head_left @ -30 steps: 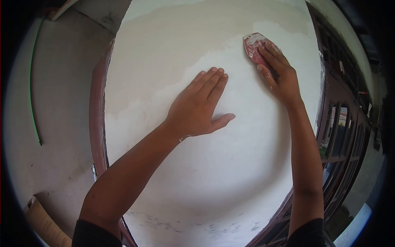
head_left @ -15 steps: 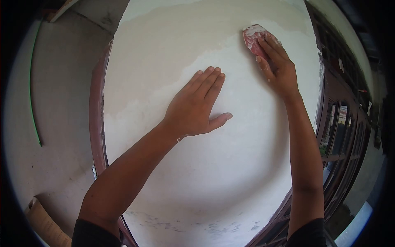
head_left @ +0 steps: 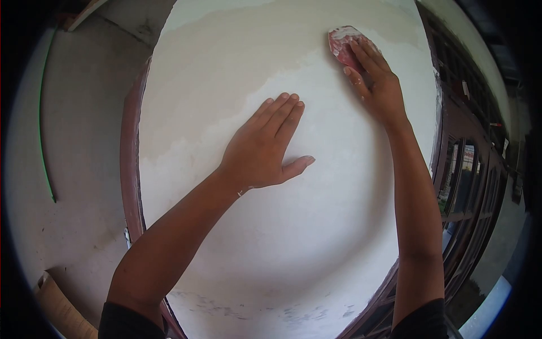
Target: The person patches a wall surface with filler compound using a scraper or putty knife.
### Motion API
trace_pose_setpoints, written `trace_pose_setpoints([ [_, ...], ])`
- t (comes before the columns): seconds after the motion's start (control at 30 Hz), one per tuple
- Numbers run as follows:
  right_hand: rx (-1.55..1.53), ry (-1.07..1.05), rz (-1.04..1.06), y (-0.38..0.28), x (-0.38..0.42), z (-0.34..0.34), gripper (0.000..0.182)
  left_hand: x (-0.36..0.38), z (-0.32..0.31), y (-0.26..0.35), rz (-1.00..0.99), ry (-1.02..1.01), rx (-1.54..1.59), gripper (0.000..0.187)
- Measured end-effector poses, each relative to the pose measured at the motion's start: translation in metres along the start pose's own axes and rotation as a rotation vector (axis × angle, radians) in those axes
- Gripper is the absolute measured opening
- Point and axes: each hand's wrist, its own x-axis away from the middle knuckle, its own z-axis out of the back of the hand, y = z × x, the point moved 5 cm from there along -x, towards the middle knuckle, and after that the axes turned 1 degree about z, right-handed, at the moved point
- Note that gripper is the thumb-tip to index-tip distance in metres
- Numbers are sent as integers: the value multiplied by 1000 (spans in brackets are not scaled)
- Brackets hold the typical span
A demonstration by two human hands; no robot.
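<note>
My left hand point(head_left: 265, 138) lies flat against a white wall panel point(head_left: 293, 226), fingers together and thumb stretched out to the side. Higher up on the right, my right hand point(head_left: 378, 85) presses a piece of red sandpaper point(head_left: 342, 46) to the same surface. White powder or filler coats much of the sandpaper. Its right part is hidden beneath my fingers. The panel is white around both hands, with a beige, uneven-edged patch across the upper left. White specks mark my right thumb and left wrist.
Brown wooden trim point(head_left: 130, 152) runs down the panel's left edge. Dark window frames with glass point(head_left: 466, 169) stand to the right. A green cord point(head_left: 40, 118) hangs on the grey wall at far left, above a brown board or sheet point(head_left: 62, 308).
My right hand and the sandpaper have shifted slightly up and left. My left hand stays flat on the panel; the whole view has drifted a little left.
</note>
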Motion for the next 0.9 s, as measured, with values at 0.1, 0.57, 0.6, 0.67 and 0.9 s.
trace_pose_setpoints([
  [0.1,-23,-111,-5,-1,-4,-10,49,-1,0,0,1,-6,-10,80],
  [0.57,29,-80,-32,9,9,1,49,-1,-2,-1,-4,2,11,80],
  [0.6,31,-83,-30,9,13,3,50,-1,-3,-1,0,-2,6,80],
  [0.67,28,-25,-18,8,11,3,49,0,-2,-1,3,-7,-2,80],
  [0.9,-16,-105,-10,9,6,-4,49,-2,-2,0,-2,-12,-1,79],
])
